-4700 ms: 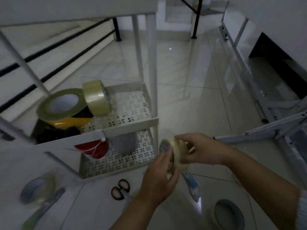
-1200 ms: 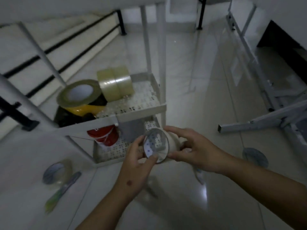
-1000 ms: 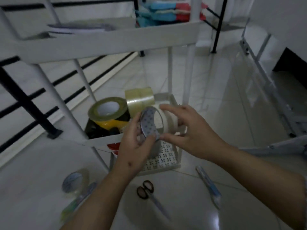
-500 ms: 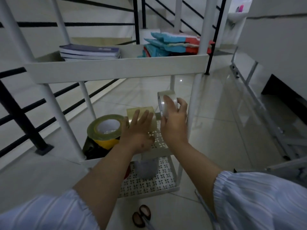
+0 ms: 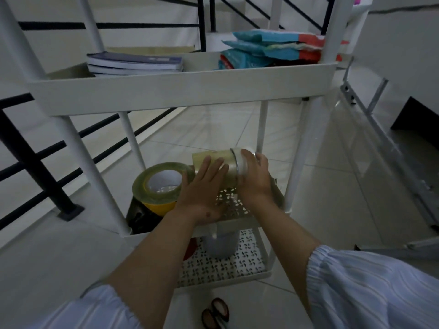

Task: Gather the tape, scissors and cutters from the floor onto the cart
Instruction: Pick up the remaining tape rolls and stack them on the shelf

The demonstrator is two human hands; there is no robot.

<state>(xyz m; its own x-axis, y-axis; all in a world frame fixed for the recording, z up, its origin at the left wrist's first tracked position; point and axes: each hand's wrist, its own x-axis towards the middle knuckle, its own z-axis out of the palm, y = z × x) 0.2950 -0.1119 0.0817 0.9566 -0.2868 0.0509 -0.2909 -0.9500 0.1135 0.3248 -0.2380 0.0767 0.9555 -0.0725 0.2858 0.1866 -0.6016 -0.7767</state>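
Note:
My right hand (image 5: pixel 255 184) holds a clear tape roll (image 5: pixel 239 162) upright on the white cart's middle shelf (image 5: pixel 229 201), its fingers curled over the top. The roll stands against the right side of two yellowish tape rolls (image 5: pixel 209 155). My left hand (image 5: pixel 202 188) lies with straight fingers on those yellowish rolls. A large yellow-and-black tape roll (image 5: pixel 161 184) lies at the shelf's left end. Black-handled scissors (image 5: pixel 215 314) lie on the floor in front of the cart, partly cut off by the frame edge.
The cart's top tray (image 5: pixel 180 91) carries stacked books (image 5: pixel 135 64) and blue-and-red packets (image 5: pixel 273 51). On the bottom shelf stand a grey roll (image 5: pixel 221 244) and a red item (image 5: pixel 190 248). A black railing (image 5: pixel 35 162) runs at left; a white metal frame (image 5: pixel 389 148) at right.
Both hands lifted the clear roll from floor level up to the middle shelf. Over the last half second my right hand lowered it against the yellowish rolls, and the left hand stayed on them.

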